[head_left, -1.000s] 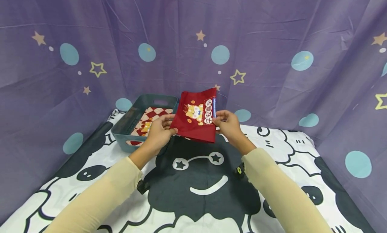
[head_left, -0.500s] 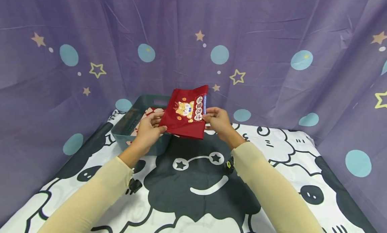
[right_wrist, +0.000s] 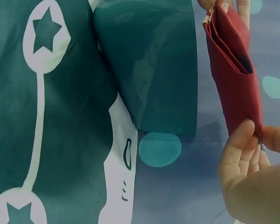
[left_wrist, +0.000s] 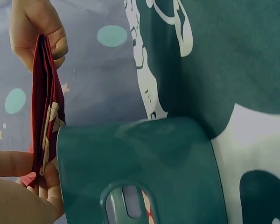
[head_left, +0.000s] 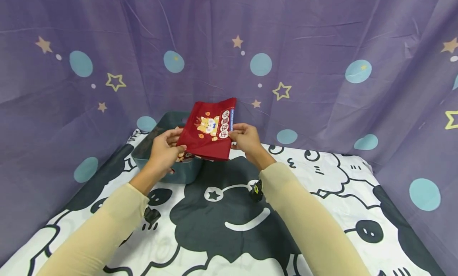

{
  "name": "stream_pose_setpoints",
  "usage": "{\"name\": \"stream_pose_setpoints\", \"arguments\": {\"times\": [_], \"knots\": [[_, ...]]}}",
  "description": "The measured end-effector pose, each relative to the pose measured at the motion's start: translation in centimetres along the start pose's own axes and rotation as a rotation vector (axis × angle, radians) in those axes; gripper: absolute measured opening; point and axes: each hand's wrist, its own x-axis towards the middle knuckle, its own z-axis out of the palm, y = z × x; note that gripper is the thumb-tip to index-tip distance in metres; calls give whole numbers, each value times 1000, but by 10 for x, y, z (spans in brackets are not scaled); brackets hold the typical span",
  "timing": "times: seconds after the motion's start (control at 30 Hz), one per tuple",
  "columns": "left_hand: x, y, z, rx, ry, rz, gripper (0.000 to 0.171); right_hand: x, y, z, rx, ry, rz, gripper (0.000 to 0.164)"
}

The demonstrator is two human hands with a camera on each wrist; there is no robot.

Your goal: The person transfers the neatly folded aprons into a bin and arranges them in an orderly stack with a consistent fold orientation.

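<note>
A folded red cloth [head_left: 205,127] with a cartoon animal print and white lettering is held up in both hands, over the right part of a green plastic basket [head_left: 182,172]. My left hand [head_left: 162,148] pinches its left edge, thumb on top and fingers beneath. At the opposite edge my right hand [head_left: 247,138] pinches it between thumb and fingers. Seen edge-on in the left wrist view, the folded cloth [left_wrist: 47,102] shows several layers and a pale patterned strip; it is above the basket's rim. The cloth hides much of the basket's inside.
A patterned cloth [head_left: 184,156] in the basket shows partly below the red one. A black-and-white cartoon sheet [head_left: 243,212] covers the surface under the basket. Behind it hangs a purple curtain [head_left: 304,37] with stars and blue dots.
Both hands have moved left and slightly up with the folded red cloth, from the basket's right side to over it. The basket has stayed in place.
</note>
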Motion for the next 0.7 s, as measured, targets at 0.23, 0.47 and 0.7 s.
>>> {"name": "stream_pose_setpoints", "arguments": {"times": [0.23,0.47,0.7], "knots": [[3,-1,-12,27,38,32,50,4,-3,16,57,-16,17,34],[7,-1,-19,21,40,2,51,5,-4,26,112,-24,23,39],[10,-7,-26,4,52,-15,53,7,3,36,146,-72,26,51]]}}
